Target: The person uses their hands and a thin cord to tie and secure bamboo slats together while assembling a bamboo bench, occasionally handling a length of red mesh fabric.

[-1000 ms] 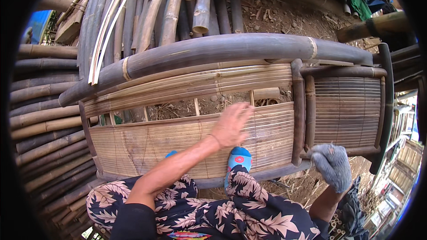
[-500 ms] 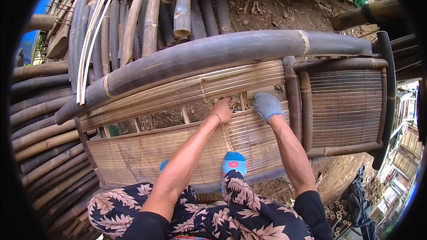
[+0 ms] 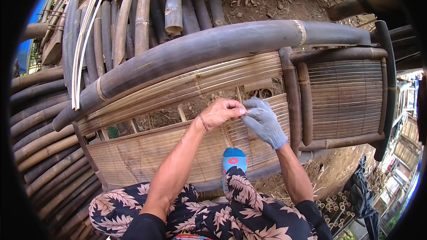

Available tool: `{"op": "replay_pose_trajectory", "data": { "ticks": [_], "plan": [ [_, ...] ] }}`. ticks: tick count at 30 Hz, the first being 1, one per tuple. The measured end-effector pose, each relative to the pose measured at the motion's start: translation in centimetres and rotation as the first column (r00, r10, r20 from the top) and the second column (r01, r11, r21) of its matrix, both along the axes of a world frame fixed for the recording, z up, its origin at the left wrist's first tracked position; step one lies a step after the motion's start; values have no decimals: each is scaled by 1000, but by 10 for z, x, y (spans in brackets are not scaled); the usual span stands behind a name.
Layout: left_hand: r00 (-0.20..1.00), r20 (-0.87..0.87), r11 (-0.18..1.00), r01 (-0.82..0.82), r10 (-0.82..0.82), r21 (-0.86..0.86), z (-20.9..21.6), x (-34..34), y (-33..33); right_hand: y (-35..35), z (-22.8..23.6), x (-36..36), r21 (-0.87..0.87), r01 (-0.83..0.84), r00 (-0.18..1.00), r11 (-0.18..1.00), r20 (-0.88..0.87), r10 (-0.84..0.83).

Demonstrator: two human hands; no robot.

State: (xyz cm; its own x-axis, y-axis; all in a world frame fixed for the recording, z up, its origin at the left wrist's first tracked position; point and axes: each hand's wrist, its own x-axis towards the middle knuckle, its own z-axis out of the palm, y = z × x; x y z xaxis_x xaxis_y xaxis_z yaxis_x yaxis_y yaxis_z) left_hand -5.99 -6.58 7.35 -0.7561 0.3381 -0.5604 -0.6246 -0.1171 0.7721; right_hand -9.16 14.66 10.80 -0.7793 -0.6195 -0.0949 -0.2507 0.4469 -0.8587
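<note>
My bare left hand [image 3: 221, 114] is over the middle of a bamboo bench, its thumb and fingers pinched together. My right hand [image 3: 264, 123], in a grey knitted glove, meets it fingertip to fingertip, also pinched. Whatever lies between the fingertips is too small to make out. Beneath them, the slatted bamboo seat [image 3: 147, 154] runs in front of a long open gap, with short crosspieces [image 3: 182, 113] showing in it. Beyond the gap is another band of slats [image 3: 178, 89], below a thick dark bamboo rail [image 3: 222, 44].
A slatted bamboo end panel [image 3: 347, 102] adjoins the seat at the right. Bamboo poles [image 3: 173, 11] lie stacked at the back and left, with pale thin strips [image 3: 86, 49] on top. My blue-socked foot [image 3: 234, 160] rests on the seat. Cut bamboo pieces [image 3: 336, 209] stand at lower right.
Both hands have lifted from the gap and come together. My right hand moved left and nearer to me, and my left hand turned so its pinched fingers point right.
</note>
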Motion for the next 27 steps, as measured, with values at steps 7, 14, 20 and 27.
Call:
{"op": "replay_pose_trajectory", "data": {
  "ticks": [7, 14, 20, 27],
  "plan": [
    [937, 210, 953, -244, 279, -177, -8, -5, 20, 209, 158, 95, -414, 861, 509, 296, 672, -539],
    [930, -300, 621, -367, 214, -693, -19, 14, 40, 257, 266, 86, 513, 565, 815, 646, -224, -535],
    [973, -208, 544, -120, -103, -831, -32, 35, 56, 178, 332, 62, 386, 422, 903, 820, -100, -418],
    [964, -255, 508, -183, -74, -842, -38, 29, 55, 171, 313, 31, 875, 320, 921, 363, -378, 97]
  ]
}}
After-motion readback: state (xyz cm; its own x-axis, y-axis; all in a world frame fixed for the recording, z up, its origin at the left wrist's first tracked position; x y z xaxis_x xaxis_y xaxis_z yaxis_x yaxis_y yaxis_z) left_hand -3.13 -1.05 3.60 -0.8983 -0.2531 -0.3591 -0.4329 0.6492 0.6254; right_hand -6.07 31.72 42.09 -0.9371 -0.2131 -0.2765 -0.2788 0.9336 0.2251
